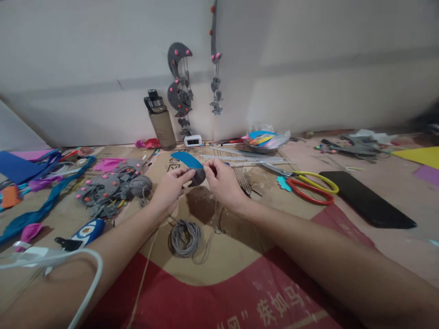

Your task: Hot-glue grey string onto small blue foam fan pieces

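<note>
Between thumb and fingers my left hand [176, 185] pinches a blue crescent [188, 160], its lower part covered in grey yarn. At the crescent's right edge, my right hand [222, 180] is closed in a pinch. A thin strand hangs down below that hand, so it seems to grip the yarn, though the fingertips hide the exact spot. A loose coil of grey yarn [185, 237] lies on the cardboard [219, 269] beneath both hands, with a strand trailing to its right.
Left lies a pile of grey crescents with pom-poms [109, 185]. Scissors [308, 185] and a black phone [368, 198] lie right. Behind stand a water bottle [161, 123] and a small digital clock [192, 140]. A white cable [92, 256] crosses my left forearm; finished hangings [179, 82] hang on the wall.
</note>
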`<action>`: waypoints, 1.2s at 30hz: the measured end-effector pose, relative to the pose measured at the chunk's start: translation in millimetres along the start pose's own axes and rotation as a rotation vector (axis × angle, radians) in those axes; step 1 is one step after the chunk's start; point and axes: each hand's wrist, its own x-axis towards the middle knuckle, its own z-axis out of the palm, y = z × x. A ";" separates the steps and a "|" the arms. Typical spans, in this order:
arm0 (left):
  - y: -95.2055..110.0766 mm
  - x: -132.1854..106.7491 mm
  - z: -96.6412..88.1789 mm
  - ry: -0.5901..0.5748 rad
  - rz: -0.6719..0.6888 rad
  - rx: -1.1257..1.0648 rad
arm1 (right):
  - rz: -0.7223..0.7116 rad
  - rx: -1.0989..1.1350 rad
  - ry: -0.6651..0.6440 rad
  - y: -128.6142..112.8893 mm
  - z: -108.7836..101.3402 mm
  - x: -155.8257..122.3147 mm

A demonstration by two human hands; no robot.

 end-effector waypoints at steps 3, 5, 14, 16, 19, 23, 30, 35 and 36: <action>1.8 -3.4 5.0 -0.042 -0.063 -0.141 | 0.005 0.005 0.003 -0.6 0.1 0.0; 2.5 -6.0 8.8 -0.063 -0.099 -0.200 | 0.019 0.014 -0.004 -0.6 0.4 0.2; -2.6 -5.7 9.9 0.015 -0.016 -0.238 | 0.028 0.138 -0.048 1.3 3.4 -0.7; -3.3 -3.7 7.5 0.064 -0.009 -0.236 | 0.048 0.155 -0.043 1.6 4.0 -0.6; -4.7 0.1 3.6 0.126 0.001 -0.234 | 0.065 0.139 -0.043 1.6 4.7 -0.5; -8.2 5.1 -1.0 0.154 0.040 -0.244 | 0.029 0.092 -0.069 1.5 4.2 -1.2; -10.4 11.9 -5.7 0.180 0.109 -0.343 | -0.166 -0.081 -0.208 -6.3 2.8 -7.5; -13.2 16.6 -9.6 0.160 0.117 -0.418 | -0.378 -0.363 -0.331 -10.1 5.4 -13.8; -13.7 17.3 -10.6 0.150 0.120 -0.431 | -0.404 -0.399 -0.343 -11.6 4.9 -14.1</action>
